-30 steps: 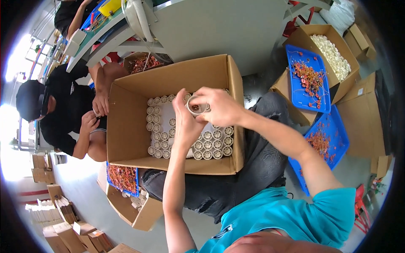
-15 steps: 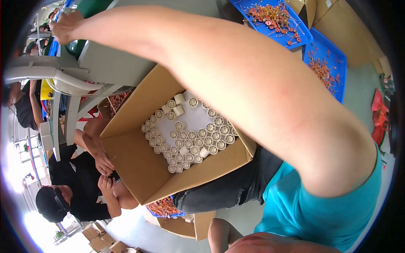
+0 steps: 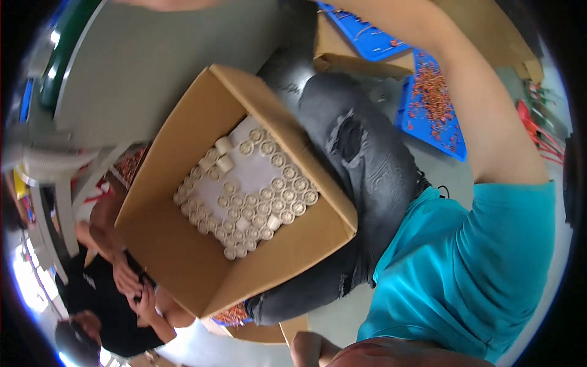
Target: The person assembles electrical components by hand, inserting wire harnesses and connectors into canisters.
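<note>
At the top edge of the head view, a blurred, cut-off strip of skin appears to be the right hand [image 3: 170, 3], reached beyond the grey bench panel [image 3: 165, 79]; whether it is gripping anything, I cannot tell. The left hand is out of sight, so its state cannot be told either. The step looks like a reach away from the packing, and the next move probably calls for a return over the wall of the cardboard box [image 3: 164, 241] (careful of the standing rows) to an open patch of pale liner [image 3: 249, 176].

Inside that box, white round parts [image 3: 251, 200] stand close together around the bare patch, a few lying on their sides. Past the ripped black jeans [image 3: 382, 140], the lower blue tray [image 3: 420, 138] holds loose reddish wired pieces [image 3: 433, 98]; the upper blue tray [image 3: 370, 46] has a few too. Below the box, more reddish pieces [image 3: 233, 314] show.
</note>
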The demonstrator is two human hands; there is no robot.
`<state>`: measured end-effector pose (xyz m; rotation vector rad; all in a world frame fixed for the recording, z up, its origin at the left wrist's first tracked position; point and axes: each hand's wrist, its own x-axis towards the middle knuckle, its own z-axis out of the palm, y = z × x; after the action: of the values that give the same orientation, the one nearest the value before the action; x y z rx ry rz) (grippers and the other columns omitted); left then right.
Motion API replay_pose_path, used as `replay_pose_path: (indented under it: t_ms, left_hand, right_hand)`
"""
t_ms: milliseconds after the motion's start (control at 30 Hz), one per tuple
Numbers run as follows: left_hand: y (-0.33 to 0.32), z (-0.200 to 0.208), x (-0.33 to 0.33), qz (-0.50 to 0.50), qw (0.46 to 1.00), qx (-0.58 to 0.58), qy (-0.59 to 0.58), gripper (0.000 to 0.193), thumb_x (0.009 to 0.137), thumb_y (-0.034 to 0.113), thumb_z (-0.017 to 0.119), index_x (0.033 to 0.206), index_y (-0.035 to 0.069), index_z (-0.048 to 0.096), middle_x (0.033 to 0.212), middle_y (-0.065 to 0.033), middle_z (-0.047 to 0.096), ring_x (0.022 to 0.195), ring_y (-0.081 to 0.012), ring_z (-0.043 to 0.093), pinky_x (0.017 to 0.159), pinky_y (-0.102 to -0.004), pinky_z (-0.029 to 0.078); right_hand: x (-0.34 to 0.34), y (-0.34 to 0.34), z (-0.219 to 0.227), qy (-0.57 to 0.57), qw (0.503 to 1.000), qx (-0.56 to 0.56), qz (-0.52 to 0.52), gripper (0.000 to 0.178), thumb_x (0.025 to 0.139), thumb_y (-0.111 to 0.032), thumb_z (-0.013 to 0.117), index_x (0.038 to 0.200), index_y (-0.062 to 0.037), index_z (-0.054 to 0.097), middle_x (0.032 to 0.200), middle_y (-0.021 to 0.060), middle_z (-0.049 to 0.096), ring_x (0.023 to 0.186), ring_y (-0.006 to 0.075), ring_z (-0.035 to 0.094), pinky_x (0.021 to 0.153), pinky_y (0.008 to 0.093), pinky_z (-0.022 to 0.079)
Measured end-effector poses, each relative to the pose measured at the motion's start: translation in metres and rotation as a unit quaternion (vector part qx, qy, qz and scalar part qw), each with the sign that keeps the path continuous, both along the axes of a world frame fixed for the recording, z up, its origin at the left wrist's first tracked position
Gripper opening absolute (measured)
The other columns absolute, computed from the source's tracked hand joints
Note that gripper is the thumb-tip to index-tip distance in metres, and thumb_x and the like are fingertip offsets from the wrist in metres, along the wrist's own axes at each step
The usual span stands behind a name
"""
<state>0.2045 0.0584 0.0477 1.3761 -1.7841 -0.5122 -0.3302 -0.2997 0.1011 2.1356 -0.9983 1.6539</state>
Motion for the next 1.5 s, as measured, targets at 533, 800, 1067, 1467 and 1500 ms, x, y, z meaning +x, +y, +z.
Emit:
replay_pose_path:
  t_ms: [533, 800, 1067, 1467, 1500]
  left_hand:
    - [-0.235, -0.374, -0.136, 0.011, 0.845, 0.274, -0.458, 0.048, 0.083, 0.037, 0.073, 0.105, -0.003, 0.061, 0.100, -0.0282, 0.064, 0.102, -0.0400, 0.061, 0.087, -0.0494, 0.050]
    - [-0.212, -0.374, -0.217, 0.193, 0.854, 0.272, -0.400, 0.064, 0.080, 0.025, 0.076, 0.124, 0.000, 0.038, 0.116, -0.0260, 0.055, 0.107, -0.0401, 0.059, 0.086, -0.0456, 0.053]
    - [-0.209, -0.367, -0.232, 0.215, 0.857, 0.316, -0.347, 0.086, 0.074, 0.027, 0.079, 0.136, -0.006, 0.029, 0.111, -0.0248, 0.059, 0.104, -0.0379, 0.061, 0.090, -0.0450, 0.052]
    - [-0.218, -0.138, -0.217, 0.022, 0.925, 0.333, 0.181, 0.056, 0.080, 0.017, 0.078, 0.122, -0.007, 0.051, 0.094, -0.0095, 0.065, 0.082, -0.0155, 0.064, 0.066, -0.0309, 0.053]
    - [-0.209, -0.115, -0.224, 0.021, 0.926, 0.330, 0.183, 0.056, 0.080, 0.017, 0.078, 0.122, -0.007, 0.051, 0.094, -0.0095, 0.065, 0.082, -0.0155, 0.064, 0.066, -0.0309, 0.053]
  right_hand:
    - [-0.246, 0.165, -0.209, 0.065, 0.815, 0.489, -0.303, 0.024, 0.089, -0.019, 0.065, 0.104, -0.0011, 0.070, 0.103, 0.0203, 0.065, 0.097, 0.0370, 0.063, 0.084, 0.0435, 0.050]
    - [-0.256, 0.183, -0.211, 0.071, 0.818, 0.464, -0.332, 0.017, 0.084, -0.006, 0.066, 0.096, -0.0032, 0.055, 0.088, 0.0179, 0.058, 0.085, 0.0398, 0.061, 0.069, 0.0484, 0.048]
    - [-0.264, 0.196, -0.202, -0.009, 0.867, 0.407, -0.286, 0.007, 0.085, 0.000, 0.065, 0.092, 0.0014, 0.065, 0.088, 0.0147, 0.062, 0.072, 0.0285, 0.065, 0.065, 0.0371, 0.051]
    - [-0.165, 0.164, -0.105, -0.315, 0.880, 0.356, 0.007, 0.017, 0.091, 0.000, 0.062, 0.108, 0.0009, 0.068, 0.096, 0.0084, 0.068, 0.082, 0.0135, 0.067, 0.070, 0.0273, 0.056]
    - [-0.136, 0.164, -0.092, -0.313, 0.865, 0.389, 0.053, 0.018, 0.091, 0.001, 0.062, 0.107, 0.0013, 0.068, 0.092, 0.0082, 0.068, 0.080, 0.0146, 0.068, 0.070, 0.0286, 0.057]
